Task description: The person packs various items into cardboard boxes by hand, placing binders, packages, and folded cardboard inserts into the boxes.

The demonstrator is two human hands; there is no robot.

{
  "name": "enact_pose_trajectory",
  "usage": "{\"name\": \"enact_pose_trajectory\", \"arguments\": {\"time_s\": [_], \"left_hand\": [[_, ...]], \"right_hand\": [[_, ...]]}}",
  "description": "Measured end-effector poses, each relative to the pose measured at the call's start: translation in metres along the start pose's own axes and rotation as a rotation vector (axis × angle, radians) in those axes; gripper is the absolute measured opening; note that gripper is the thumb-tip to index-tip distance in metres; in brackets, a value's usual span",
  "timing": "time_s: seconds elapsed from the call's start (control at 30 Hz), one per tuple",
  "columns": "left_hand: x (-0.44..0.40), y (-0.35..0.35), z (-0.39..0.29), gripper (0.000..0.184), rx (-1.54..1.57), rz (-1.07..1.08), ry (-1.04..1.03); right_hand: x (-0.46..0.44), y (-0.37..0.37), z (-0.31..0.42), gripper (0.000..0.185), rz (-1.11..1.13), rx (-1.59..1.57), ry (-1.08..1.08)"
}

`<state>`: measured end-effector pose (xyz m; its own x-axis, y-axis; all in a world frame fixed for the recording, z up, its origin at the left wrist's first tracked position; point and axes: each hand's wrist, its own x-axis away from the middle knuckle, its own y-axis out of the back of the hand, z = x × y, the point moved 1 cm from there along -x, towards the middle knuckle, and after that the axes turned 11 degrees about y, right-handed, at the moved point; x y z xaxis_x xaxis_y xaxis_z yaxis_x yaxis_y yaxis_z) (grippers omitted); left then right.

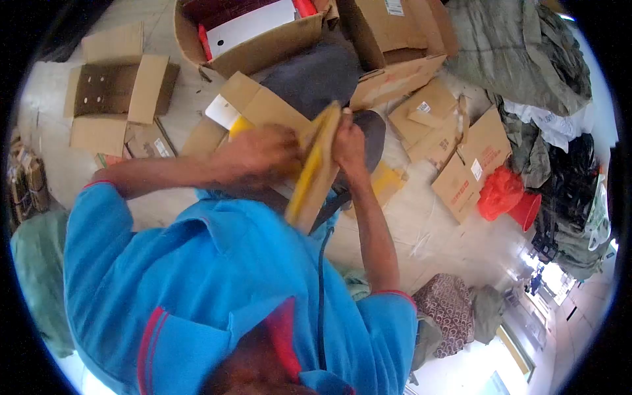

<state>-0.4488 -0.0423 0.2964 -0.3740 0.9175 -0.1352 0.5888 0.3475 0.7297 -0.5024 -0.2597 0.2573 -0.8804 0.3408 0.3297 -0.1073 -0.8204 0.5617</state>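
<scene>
Upright in front of my chest stands a flat cardboard piece point(317, 172) with a yellow stripe along one side, blurred by motion. My right hand point(349, 141) grips its far right edge, thumb pointing up along it. To its left, my left hand point(260, 155) is curled closed near the yellow side; what its fingers hold is hidden and blurred. Just beyond my left hand lies an open cardboard box flap point(266, 102) with yellow and white parts showing beneath it.
Ahead stands a carton point(257, 49) holding a white panel and red material, beside another open carton point(395, 33). An open box point(108, 92) sits far left. On the right are flattened cardboard point(471, 164), a red plastic bag point(499, 192) and grey-green sacks point(520, 52).
</scene>
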Motion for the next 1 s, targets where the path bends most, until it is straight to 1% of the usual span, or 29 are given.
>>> {"name": "enact_pose_trajectory", "arguments": {"time_s": [0.03, 0.07, 0.13, 0.17, 0.2, 0.23, 0.27, 0.3, 0.37, 0.4, 0.43, 0.47, 0.5, 0.57, 0.7, 0.73, 0.8, 0.83, 0.9, 0.93, 0.97, 1.0], "left_hand": [[0.006, 0.021, 0.008, 0.049, 0.119, -0.023, 0.039], [0.011, 0.035, 0.006, 0.049, 0.122, -0.022, 0.035], [0.016, 0.056, 0.000, 0.051, 0.093, -0.134, 0.172], [0.010, 0.062, -0.008, 0.051, 0.100, -0.137, 0.181], [-0.003, 0.063, -0.021, 0.049, 0.097, -0.075, 0.066], [-0.017, 0.063, -0.031, 0.048, 0.080, -0.016, -0.057], [-0.024, 0.053, -0.034, 0.051, 0.069, 0.060, -0.132], [-0.021, 0.047, -0.028, 0.051, 0.067, 0.051, -0.133], [-0.008, 0.035, -0.009, 0.063, 0.035, 0.386, -0.088], [-0.005, 0.032, -0.002, 0.063, 0.026, 0.381, -0.086], [-0.001, 0.031, 0.005, 0.062, -0.049, 0.368, -0.119], [0.003, 0.032, 0.003, 0.062, -0.113, 0.359, -0.143], [0.006, 0.034, 0.003, 0.062, -0.119, 0.355, -0.138], [0.002, 0.043, 0.010, 0.073, -0.108, 0.436, -0.134], [0.004, 0.050, 0.005, 0.098, -0.021, 0.595, -0.103], [0.005, 0.053, 0.004, 0.098, -0.028, 0.592, -0.100], [0.007, 0.056, 0.001, 0.125, -0.270, 0.706, -0.155], [0.008, 0.056, 0.000, 0.125, -0.275, 0.705, -0.153], [0.013, 0.052, -0.001, 0.118, -0.357, 0.641, -0.171], [0.014, 0.050, 0.000, 0.118, -0.365, 0.636, -0.172], [0.015, 0.045, 0.000, 0.119, -0.358, 0.619, -0.158], [0.017, 0.041, 0.002, 0.119, -0.352, 0.609, -0.147]], "right_hand": [[-0.001, -0.004, 0.004, 0.065, 0.060, 0.240, 0.035], [-0.006, -0.009, 0.004, 0.064, 0.066, 0.282, 0.036], [-0.014, -0.011, 0.009, 0.064, 0.061, 0.305, 0.052], [-0.012, -0.012, 0.010, 0.065, 0.076, 0.330, 0.062], [-0.009, -0.013, 0.006, 0.065, 0.089, 0.338, 0.061], [-0.011, -0.013, 0.001, 0.063, 0.162, 0.408, 0.221], [-0.013, -0.013, 0.003, 0.063, 0.195, 0.446, 0.304], [-0.014, -0.013, 0.009, 0.062, 0.224, 0.483, 0.388], [-0.012, -0.014, 0.018, 0.058, 0.091, 0.380, 0.112], [-0.013, -0.014, 0.021, 0.058, 0.089, 0.380, 0.122], [-0.016, -0.015, 0.023, 0.058, 0.096, 0.432, 0.091], [-0.014, -0.016, 0.025, 0.058, 0.115, 0.486, 0.055], [-0.013, -0.017, 0.023, 0.058, 0.116, 0.485, 0.064], [-0.021, -0.021, 0.021, 0.062, 0.132, 0.524, 0.002], [-0.020, -0.014, 0.032, 0.064, 0.185, 0.508, -0.013], [-0.019, -0.014, 0.030, 0.064, 0.187, 0.516, -0.018], [-0.020, -0.013, 0.029, 0.063, 0.188, 0.522, -0.015], [-0.021, -0.013, 0.029, 0.063, 0.218, 0.527, -0.020], [-0.026, -0.015, 0.018, 0.063, 0.244, 0.529, -0.021], [-0.033, -0.021, -0.004, 0.062, 0.270, 0.552, 0.061], [-0.035, -0.019, 0.002, 0.061, 0.303, 0.580, 0.144], [-0.035, -0.017, 0.006, 0.061, 0.302, 0.582, 0.150]]}}
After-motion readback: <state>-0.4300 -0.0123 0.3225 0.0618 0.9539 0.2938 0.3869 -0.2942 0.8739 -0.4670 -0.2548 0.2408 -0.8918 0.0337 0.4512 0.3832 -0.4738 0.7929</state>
